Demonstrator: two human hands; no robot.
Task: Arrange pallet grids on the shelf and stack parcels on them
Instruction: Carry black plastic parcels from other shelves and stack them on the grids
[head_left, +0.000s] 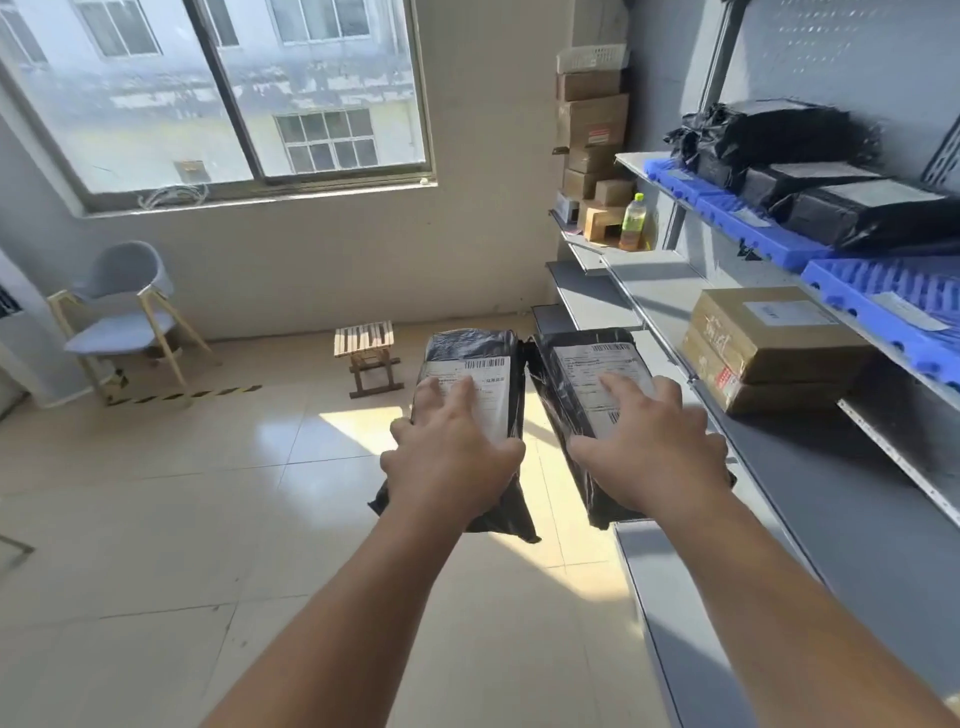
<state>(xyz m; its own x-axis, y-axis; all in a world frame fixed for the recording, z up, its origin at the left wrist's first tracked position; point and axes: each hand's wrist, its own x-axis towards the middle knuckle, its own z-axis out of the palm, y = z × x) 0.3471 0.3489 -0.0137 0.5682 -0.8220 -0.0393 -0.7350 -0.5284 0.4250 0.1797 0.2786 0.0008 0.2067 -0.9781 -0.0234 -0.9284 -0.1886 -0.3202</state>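
1. Parcels, head view: two black poly-bag parcels are carried side by side at frame centre, over the floor, with the shelving at 3 o'clock. The left parcel (467, 410) and the right parcel (587, 410) nearly touch along their inner edges, white labels up.

2. Left hand (452, 457): fingers spread flat over the label, thumb at the near-left edge, closed around the near end of the left parcel. The underside grip is hidden.

3. Right hand (649, 457): fingers likewise splayed across the label, clamping the near end of the right parcel. The underside is not visible.

4. Long axes: both parcels run from the hands toward 12 o'clock, the right one tilted slightly toward 11.

5. Destination: blue pallet grids (727, 218) lie on the upper shelf (631, 160) at 2 o'clock, partly loaded with black parcels (831, 197). A bare stretch of blue grid (893, 306) shows at 3 o'clock. A cardboard box (769, 343) sits on the shelf below.

6. Judgement: the right hand is nearer the shelf, so its parcel likely goes first, up and rightward onto the bare grid. The left parcel has further to cross.
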